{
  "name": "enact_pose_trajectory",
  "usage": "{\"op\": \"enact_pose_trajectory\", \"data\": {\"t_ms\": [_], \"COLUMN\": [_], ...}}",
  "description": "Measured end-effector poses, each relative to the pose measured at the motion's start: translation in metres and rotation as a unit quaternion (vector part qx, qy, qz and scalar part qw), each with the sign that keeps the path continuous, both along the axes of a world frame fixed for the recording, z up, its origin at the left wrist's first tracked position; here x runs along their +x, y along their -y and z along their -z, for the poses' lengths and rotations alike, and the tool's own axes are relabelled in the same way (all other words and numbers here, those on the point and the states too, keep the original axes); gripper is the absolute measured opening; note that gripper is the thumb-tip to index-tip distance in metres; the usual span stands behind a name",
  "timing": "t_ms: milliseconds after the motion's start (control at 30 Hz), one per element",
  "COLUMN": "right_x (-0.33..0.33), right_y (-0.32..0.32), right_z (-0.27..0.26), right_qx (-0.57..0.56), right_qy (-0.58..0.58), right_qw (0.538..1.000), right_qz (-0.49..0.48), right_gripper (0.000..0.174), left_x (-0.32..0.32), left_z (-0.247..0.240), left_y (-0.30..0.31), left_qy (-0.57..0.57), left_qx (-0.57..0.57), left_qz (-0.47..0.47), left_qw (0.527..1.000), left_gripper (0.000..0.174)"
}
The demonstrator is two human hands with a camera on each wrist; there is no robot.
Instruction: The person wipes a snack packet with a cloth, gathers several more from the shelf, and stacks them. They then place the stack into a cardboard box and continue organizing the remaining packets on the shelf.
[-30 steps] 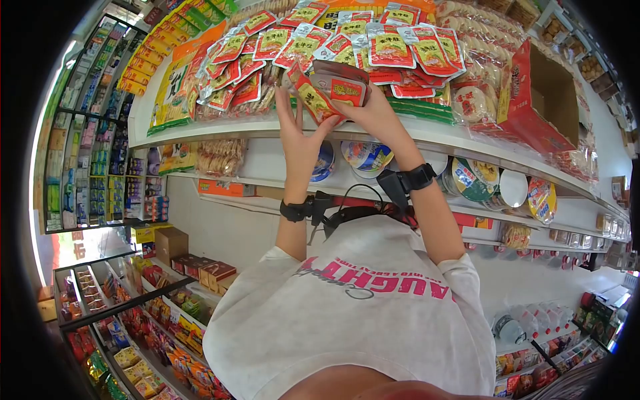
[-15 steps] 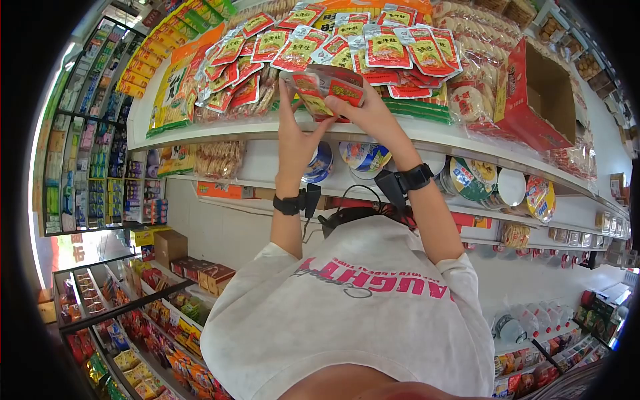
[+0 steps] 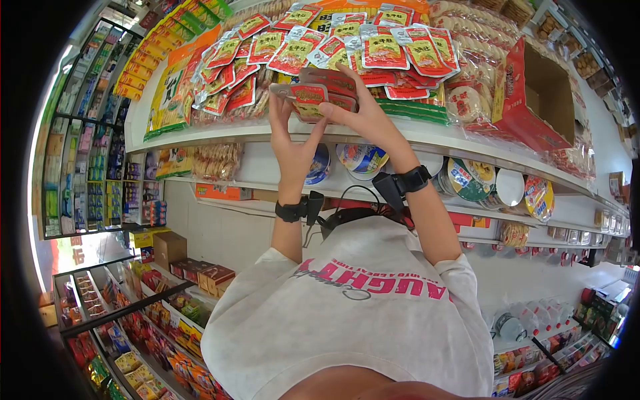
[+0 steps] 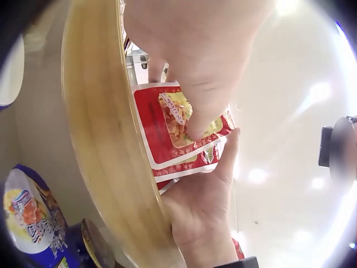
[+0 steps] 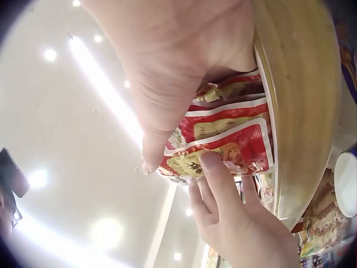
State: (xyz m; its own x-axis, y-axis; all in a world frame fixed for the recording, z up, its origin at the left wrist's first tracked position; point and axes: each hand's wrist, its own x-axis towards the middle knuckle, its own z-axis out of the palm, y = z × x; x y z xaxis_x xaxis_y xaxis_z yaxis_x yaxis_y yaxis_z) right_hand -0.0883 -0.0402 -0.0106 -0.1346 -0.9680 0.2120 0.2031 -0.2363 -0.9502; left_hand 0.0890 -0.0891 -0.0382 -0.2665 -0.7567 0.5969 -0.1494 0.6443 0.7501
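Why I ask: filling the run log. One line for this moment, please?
left hand: holds red packets | right hand: holds same packets | loose packets: piled beyond | box: open

Shop with packed snack shelves (image 3: 320, 137)

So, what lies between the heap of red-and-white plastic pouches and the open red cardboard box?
Clear plastic packs of round, pale crackers lie between the heap and the box, as the head view shows.

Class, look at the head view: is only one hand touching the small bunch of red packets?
No, the left hand and the right hand both have fingers on the red packets.
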Motion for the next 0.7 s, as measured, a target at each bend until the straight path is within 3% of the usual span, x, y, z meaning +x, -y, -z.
{"op": "enact_pose_trajectory", "data": {"t_ms": [100,300,400,500,700], "right_x": [0.0,0.003,0.001,0.0,0.002], "right_y": [0.002,0.001,0.007,0.005,0.007], "right_z": [0.0,0.001,0.006,0.005,0.007], "right_qx": [-0.009,-0.039,-0.059,-0.036,-0.048], "right_qy": [-0.016,-0.028,-0.087,-0.063,-0.082], "right_qw": [1.0,0.999,0.994,0.997,0.995], "right_qz": [0.007,0.008,0.035,0.015,0.026], "right_gripper": [0.113,0.116,0.108,0.095,0.089], "left_x": [-0.001,0.002,0.001,0.001,-0.003], "left_z": [0.001,0.009,0.007,0.009,-0.004], "left_y": [0.0,-0.003,-0.007,-0.003,-0.007], "left_qy": [0.006,0.086,0.098,0.121,0.172], "left_qx": [0.018,-0.016,-0.024,-0.003,0.036], "left_qz": [-0.003,-0.022,-0.018,0.001,0.034], "left_qw": [1.0,0.996,0.995,0.993,0.984], "left_gripper": [0.106,0.091,0.084,0.074,0.063]}}
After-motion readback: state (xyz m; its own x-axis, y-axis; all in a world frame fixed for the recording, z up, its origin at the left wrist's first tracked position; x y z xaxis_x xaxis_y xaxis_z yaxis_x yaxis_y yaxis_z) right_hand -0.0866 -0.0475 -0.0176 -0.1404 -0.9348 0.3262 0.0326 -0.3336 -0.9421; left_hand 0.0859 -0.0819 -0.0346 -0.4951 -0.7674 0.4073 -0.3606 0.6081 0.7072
